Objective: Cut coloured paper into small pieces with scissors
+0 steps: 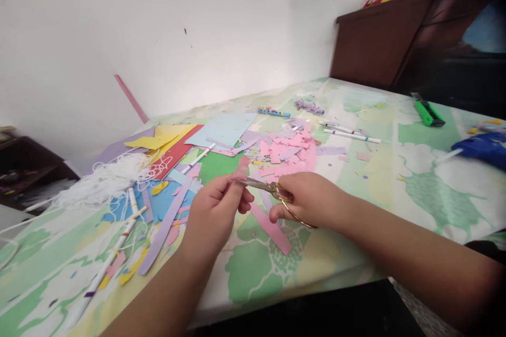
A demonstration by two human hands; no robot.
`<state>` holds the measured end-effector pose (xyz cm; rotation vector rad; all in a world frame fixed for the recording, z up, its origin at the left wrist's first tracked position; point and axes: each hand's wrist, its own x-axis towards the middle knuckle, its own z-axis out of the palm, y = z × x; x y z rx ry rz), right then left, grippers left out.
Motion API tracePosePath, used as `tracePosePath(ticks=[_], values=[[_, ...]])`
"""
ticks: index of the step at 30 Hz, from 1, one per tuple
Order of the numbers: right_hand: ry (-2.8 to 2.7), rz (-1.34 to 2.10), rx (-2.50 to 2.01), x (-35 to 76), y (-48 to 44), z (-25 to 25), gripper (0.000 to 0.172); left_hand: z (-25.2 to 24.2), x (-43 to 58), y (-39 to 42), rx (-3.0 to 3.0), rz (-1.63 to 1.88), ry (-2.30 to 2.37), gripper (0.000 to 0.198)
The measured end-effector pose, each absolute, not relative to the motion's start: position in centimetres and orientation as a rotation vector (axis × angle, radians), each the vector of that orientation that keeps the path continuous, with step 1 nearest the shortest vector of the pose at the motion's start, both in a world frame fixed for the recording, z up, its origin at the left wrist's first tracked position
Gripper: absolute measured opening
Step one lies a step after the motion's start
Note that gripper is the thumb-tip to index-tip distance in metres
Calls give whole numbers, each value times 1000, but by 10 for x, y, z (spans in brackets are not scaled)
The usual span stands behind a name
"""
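Pinched in my left hand (218,204) is a small pink paper strip (242,167) that stands up above the fingers. My right hand (306,197) grips gold-handled scissors (259,184), with the blades reaching left across the paper at my left fingertips. Whether the blades are parted is hard to make out. Below the scissors a longer pink strip (274,229) lies on the tablecloth. Just beyond my hands is a heap of fringed pink paper pieces (288,147). To the left of my left hand lies a long lilac paper strip (166,229).
White yarn (106,179) lies tangled at left, beside coloured paper sheets (166,139) and white markers (106,263). Farther back are more markers (351,136) and a blue rolled paper (274,112). A green stapler-like object (429,113) and a blue glue gun (482,148) are at right.
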<state>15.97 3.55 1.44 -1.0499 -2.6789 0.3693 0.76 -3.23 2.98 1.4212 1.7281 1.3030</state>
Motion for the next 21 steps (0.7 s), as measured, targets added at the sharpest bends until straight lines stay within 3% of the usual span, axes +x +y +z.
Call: tracePosePath(ticks=[14,21], values=[[-2693,421,-1086,159,36,17,36,35,12,-32,1371,1245,1812,17],[-2640,409,-1054,161,34,17,47,35,12,-33,1428,1286,1793,22]])
